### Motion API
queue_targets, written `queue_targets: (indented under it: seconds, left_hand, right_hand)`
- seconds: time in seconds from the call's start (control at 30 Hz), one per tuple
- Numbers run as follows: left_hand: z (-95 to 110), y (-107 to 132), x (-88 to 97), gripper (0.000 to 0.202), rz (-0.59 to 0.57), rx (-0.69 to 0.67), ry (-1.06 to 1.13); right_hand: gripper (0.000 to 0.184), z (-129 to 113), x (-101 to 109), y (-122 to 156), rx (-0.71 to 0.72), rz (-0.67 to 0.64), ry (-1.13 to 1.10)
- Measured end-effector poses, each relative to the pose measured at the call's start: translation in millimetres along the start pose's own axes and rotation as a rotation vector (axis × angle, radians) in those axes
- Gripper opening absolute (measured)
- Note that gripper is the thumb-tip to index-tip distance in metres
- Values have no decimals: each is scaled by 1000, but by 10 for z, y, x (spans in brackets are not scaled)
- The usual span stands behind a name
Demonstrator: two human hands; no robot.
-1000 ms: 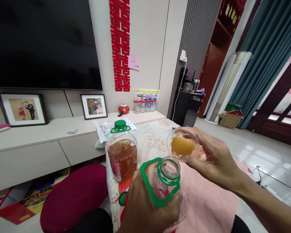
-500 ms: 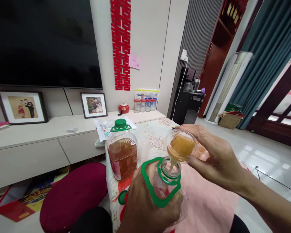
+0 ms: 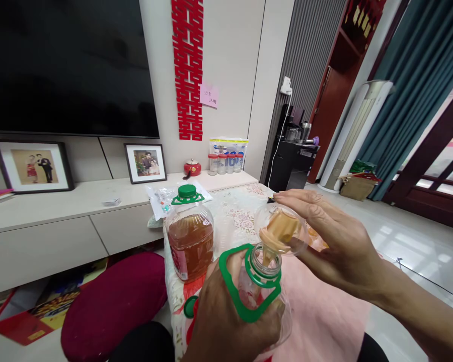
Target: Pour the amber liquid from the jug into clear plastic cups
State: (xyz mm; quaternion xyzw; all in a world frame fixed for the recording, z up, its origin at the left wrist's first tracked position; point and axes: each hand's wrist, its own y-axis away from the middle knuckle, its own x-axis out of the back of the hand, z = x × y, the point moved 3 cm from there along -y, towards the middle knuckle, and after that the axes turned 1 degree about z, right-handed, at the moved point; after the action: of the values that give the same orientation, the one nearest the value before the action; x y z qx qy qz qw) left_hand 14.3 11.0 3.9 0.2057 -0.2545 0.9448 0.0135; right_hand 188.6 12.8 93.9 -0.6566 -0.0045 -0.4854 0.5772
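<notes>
My left hand (image 3: 226,322) grips a clear plastic bottle (image 3: 262,296) with a green neck ring and carry handle, its mouth uncapped. My right hand (image 3: 335,246) holds a small clear plastic cup (image 3: 281,229) tipped steeply over that mouth. Amber liquid runs from the cup's rim down into the bottle. A second bottle (image 3: 191,241), filled with amber liquid and closed by a green cap, stands just left on the cloth-covered table (image 3: 241,216). A loose green cap (image 3: 191,306) lies by my left wrist.
A pink cloth (image 3: 324,311) covers the near table. Behind stand a low white cabinet (image 3: 60,221) with two framed photos, a red teapot (image 3: 192,168) and several small jars (image 3: 224,163). A dark red cushion (image 3: 117,301) lies on the floor at left.
My right hand has tilted the cup from nearly level to steep, and the amber liquid now pours into the open bottle. The left hand and bottle have stayed put.
</notes>
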Motion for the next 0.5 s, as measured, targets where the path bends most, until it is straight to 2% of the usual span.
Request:
queue_targets:
  seconds: [0.17, 0.3, 0.43, 0.5]
  left_hand:
    - [-14, -20, -21, 8, -77, -5, 93]
    - [-40, -43, -28, 17, -66, -56, 166]
    - [-13, -68, -27, 16, -103, -98, 191]
    - [24, -83, -17, 15, -79, -145, 228]
  right_hand:
    - [45, -12, -3, 1, 57, 8, 77]
    - [42, -34, -3, -10, 97, 16, 137]
    - [41, -56, -7, -22, 133, 11, 182]
    - [41, -65, -11, -27, 150, 0, 199]
